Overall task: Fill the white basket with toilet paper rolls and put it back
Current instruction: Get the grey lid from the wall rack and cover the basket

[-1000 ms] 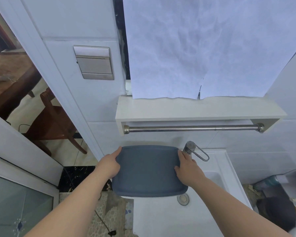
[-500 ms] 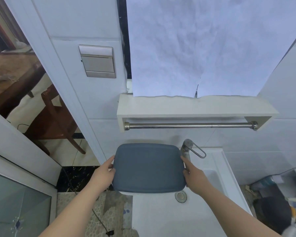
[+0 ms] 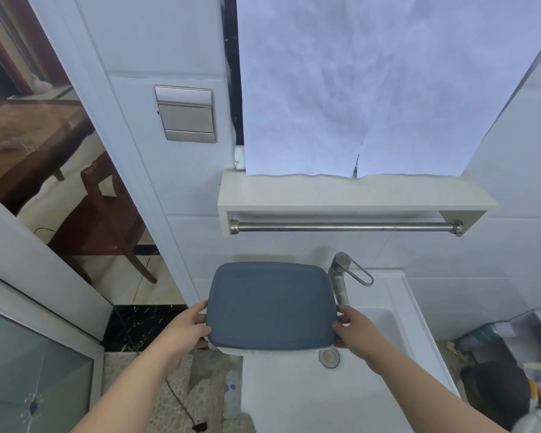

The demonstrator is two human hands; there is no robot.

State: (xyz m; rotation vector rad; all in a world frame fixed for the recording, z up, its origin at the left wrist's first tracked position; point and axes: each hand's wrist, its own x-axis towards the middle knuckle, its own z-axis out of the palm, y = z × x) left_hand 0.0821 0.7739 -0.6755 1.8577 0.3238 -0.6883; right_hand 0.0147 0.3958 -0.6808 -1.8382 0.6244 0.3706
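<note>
The blue-lidded basket [image 3: 270,306] has come nearer since a second ago. Both hands, left [image 3: 186,331] and right [image 3: 355,331], clamp its sides above the white sink [image 3: 397,323]; the lid hides any contents.

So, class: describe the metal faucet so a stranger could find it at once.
Start at the white shelf with its steel towel bar. Below it, beside the blue-grey lid, stands the faucet. It alone is upright dull metal with a wire-loop handle.
</note>
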